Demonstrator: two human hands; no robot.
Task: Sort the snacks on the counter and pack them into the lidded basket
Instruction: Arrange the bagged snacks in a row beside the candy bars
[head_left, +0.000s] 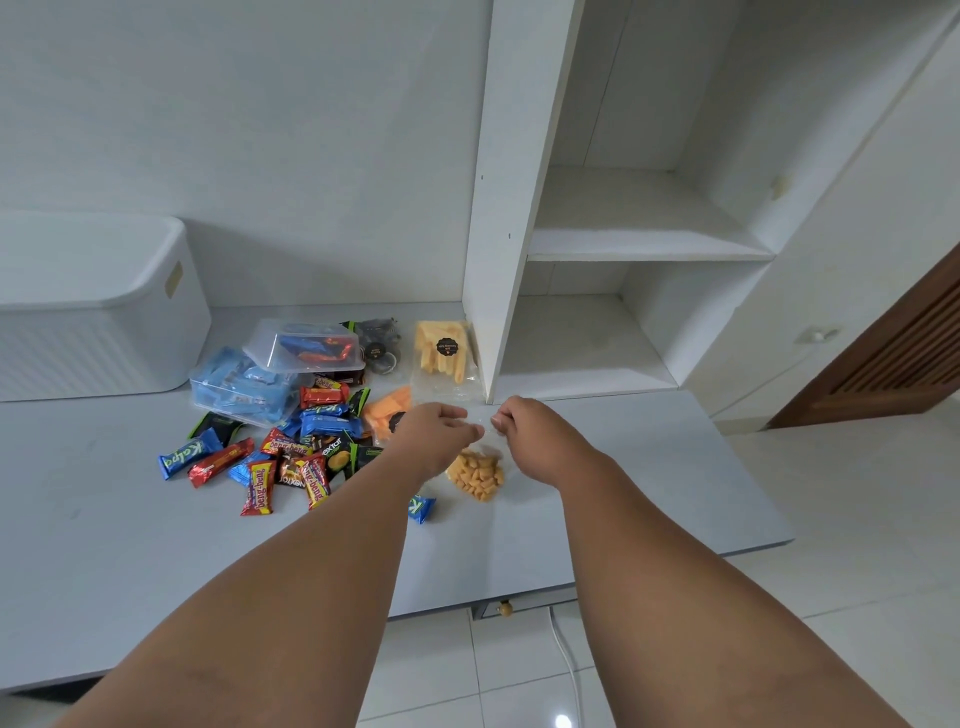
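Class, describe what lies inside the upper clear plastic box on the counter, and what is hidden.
Through the upper clear box blue and orange-red wrapped snacks show. The plastic blurs them, so their number and brands cannot be told, nor anything beneath them.

The white basket (104, 322) at the left of the picture is cut off by the edge. The left arm (363, 499) hides most of a blue packet (423, 509) near the middle. The words on the round black sticker (445, 346) are too small to read.
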